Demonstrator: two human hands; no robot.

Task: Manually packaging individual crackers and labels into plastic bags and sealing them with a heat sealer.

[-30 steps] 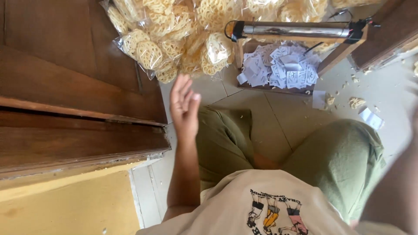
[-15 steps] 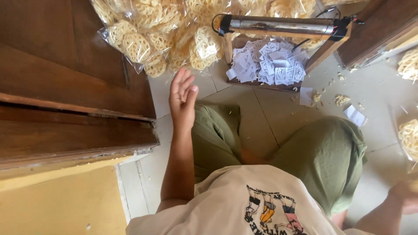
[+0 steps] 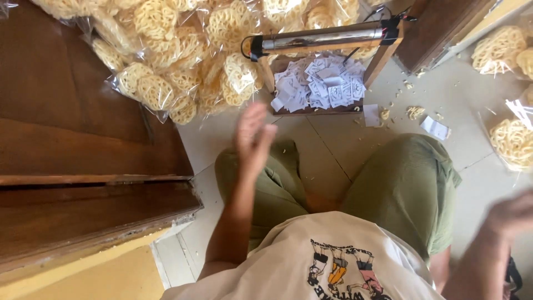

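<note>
Head view: the left hand (image 3: 252, 139), empty with fingers loose, has drifted rightward, hovering near the bagged crackers (image 3: 166, 83). Blurred right hand (image 3: 513, 214) has risen; its grip I cannot tell. Open floor tiles (image 3: 333, 139) lie between the knees, wooden door (image 3: 72, 133) close left.

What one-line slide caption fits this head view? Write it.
Seated on tiled floor, empty left hand raised near bagged crackers and label tray; right hand blurred.
</note>
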